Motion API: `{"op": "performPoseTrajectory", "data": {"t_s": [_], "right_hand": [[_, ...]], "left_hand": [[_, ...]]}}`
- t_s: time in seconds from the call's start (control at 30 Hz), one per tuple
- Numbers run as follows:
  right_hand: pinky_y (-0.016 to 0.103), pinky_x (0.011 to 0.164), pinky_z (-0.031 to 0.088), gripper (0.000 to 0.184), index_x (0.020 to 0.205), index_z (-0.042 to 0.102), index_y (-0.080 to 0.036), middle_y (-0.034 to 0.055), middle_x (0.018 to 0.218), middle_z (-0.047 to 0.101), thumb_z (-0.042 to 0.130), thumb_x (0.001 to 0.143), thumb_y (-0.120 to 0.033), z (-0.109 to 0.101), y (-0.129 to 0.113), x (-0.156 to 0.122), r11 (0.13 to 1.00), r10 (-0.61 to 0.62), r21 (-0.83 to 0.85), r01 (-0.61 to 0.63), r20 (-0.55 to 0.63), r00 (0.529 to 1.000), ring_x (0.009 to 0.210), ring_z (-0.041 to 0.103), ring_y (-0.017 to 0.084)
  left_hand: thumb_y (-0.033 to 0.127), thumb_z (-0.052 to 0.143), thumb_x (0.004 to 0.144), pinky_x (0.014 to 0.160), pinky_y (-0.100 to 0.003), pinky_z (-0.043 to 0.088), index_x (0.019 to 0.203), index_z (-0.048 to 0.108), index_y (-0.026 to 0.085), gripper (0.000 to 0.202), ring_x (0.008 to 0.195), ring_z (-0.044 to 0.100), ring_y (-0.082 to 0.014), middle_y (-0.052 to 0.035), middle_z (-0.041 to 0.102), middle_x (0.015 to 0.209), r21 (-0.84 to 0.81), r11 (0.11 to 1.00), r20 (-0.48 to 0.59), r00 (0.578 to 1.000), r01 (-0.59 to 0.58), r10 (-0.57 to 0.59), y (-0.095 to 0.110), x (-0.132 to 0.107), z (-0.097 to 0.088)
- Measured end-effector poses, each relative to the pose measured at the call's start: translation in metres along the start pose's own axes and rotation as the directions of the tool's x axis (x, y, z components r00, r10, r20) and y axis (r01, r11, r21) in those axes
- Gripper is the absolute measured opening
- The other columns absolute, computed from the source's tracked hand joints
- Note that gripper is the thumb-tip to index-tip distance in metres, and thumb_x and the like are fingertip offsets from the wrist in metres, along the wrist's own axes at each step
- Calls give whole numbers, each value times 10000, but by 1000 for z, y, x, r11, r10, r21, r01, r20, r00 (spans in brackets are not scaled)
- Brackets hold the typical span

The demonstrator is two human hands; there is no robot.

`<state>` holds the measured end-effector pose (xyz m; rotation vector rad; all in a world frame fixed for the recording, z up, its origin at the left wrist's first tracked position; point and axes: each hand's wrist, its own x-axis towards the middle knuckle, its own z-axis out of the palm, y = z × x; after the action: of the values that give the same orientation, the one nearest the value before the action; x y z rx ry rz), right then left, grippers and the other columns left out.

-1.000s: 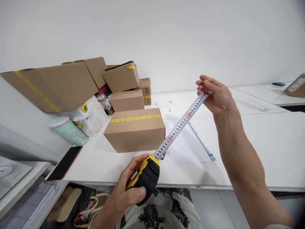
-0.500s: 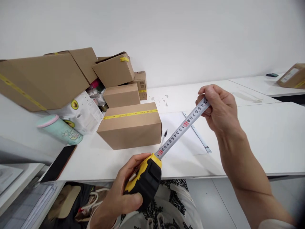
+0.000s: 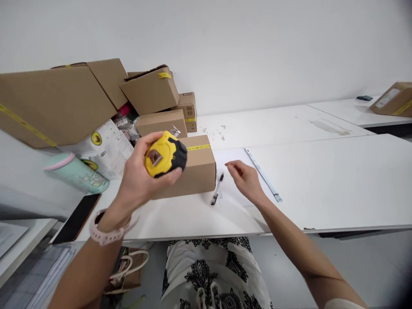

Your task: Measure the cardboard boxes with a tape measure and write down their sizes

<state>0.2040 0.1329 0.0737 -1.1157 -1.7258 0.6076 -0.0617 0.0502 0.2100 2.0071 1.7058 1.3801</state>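
Note:
My left hand (image 3: 138, 171) is wrapped around a yellow and black tape measure (image 3: 165, 155), held up in front of a taped cardboard box (image 3: 196, 169). The long blade no longer stretches out from the case; a small shiny bit shows at its upper edge, too blurred to name. Over a white sheet of paper (image 3: 230, 189) hovers my right hand (image 3: 246, 178), its fingers curled with the tips close together and nothing seen in them. Left of those fingertips lies a pen (image 3: 217, 189). A ruler (image 3: 264, 175) runs along the paper's right edge.
More cardboard boxes (image 3: 151, 90) are stacked at the back left. A mint tumbler (image 3: 79, 174) lies tilted near a dark phone-like slab (image 3: 77, 219). Another box (image 3: 392, 101) sits at the far right. Below the table's front edge hangs or stands a bag (image 3: 131, 270).
The blade stretched between both hands has gone back into the case. My left hand has raised the tape measure up and left; my right hand has let go of the blade and moved down-left toward the pen.

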Motion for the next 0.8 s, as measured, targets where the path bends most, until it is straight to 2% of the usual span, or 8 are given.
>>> {"op": "performPoseTrajectory", "data": {"t_s": [0.1,0.23,0.4,0.5,0.57,0.7,0.73,0.8], "right_hand": [[287,653,429,214,1016,745,-206,51,909,700,532,995,-208,9,28,-2,943,-56,-296,152,309,949,735,610,161],[296,659,415,314,1119,741,-191,120,1070,687,492,979,-62,23,41,-8,699,-48,-571,432,564,824,981,624,231],[334,727,427,259,1090,706,-116,163,1071,665,475,999,-40,26,46,0,451,-96,-573,684,731,675,1007,588,255],[353,719,407,259,998,692,-111,164,1011,670,458,981,-2,24,42,10,375,-107,-513,772,803,586,972,575,258],[356,694,390,281,971,676,-124,154,978,670,440,964,28,22,40,16,361,-109,-481,799,829,549,926,563,246],[347,637,363,297,944,642,-152,129,938,678,390,983,0,9,48,19,429,-193,-412,804,828,527,831,548,220],[345,622,357,275,921,629,-166,118,909,675,396,995,-40,3,52,18,477,-240,-397,784,799,551,799,542,216],[336,591,338,207,857,591,-201,82,814,645,448,995,-145,-9,62,13,618,-335,-384,686,661,672,723,519,203]], "left_hand": [[483,804,644,1040,-477,501,1362,569,277,783,1207,632,-328,-67,654,1352,293,955,-28,999,36,-29,-23,27,1],[532,752,693,1002,-456,506,1338,601,267,713,1169,651,-331,-68,690,1290,373,921,0,993,111,-120,-48,42,13],[551,739,767,1021,-446,502,1316,631,255,633,1172,654,-305,-54,695,1303,372,925,-48,997,81,-69,-65,45,26],[609,696,810,1068,-463,475,1271,650,247,588,1173,643,-275,9,704,1228,409,911,-50,998,50,-32,-76,54,30],[649,659,830,1100,-475,446,1276,637,231,611,1206,621,-260,53,687,1210,425,904,-48,998,45,-27,-85,65,33],[671,676,823,1110,-514,424,1272,631,148,690,1261,594,-278,25,674,1271,441,897,-59,998,41,-17,-96,87,42],[655,706,811,1123,-542,408,1284,628,136,707,1302,568,-301,-9,659,1332,447,895,-88,995,1,43,-94,86,45],[544,748,820,1150,-599,376,1307,632,169,626,1355,531,-325,-42,625,1422,432,883,-187,940,-183,286,-81,71,46]]}}
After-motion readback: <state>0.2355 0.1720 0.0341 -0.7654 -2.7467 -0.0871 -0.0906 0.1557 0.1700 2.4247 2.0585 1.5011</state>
